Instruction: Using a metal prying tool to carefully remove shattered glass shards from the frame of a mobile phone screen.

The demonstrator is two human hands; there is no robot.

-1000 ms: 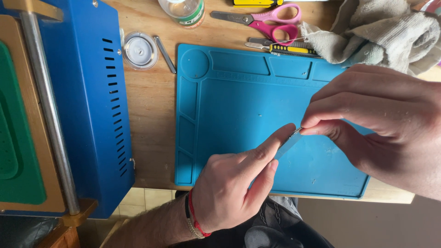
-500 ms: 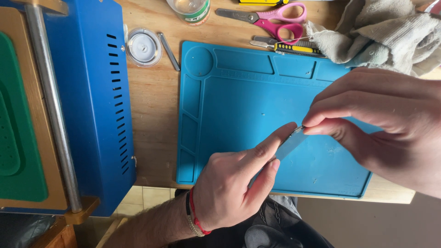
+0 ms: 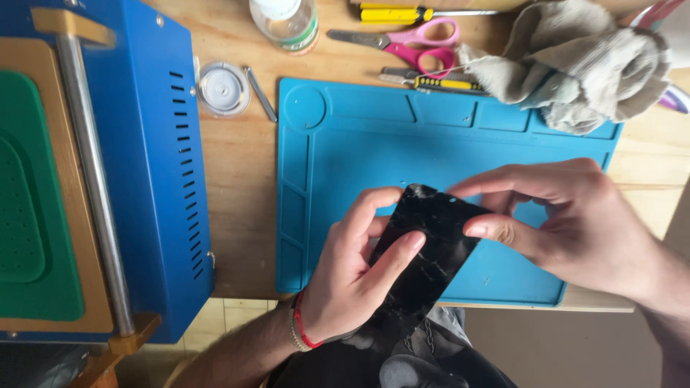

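A black phone screen panel [image 3: 430, 248] with cracked glass is held tilted above the near edge of a blue silicone work mat [image 3: 402, 136]. My left hand [image 3: 352, 276] grips its left side, index finger lying across the glass and thumb behind the upper edge. My right hand [image 3: 568, 223] pinches the panel's upper right edge between thumb and fingers. A red cord bracelet sits on my left wrist.
A blue machine [image 3: 154, 158] with a green pad [image 3: 32, 201] stands at the left. Along the back of the wooden table lie pink scissors [image 3: 413, 37], a yellow-handled tool [image 3: 438, 82], a clear bottle [image 3: 286, 21], a round clear lid [image 3: 223, 88] and a grey cloth [image 3: 582, 65].
The panel was edge-on and looked like a thin strip; it is now turned flat toward the camera, showing its black cracked face. Both hands shifted lower and left.
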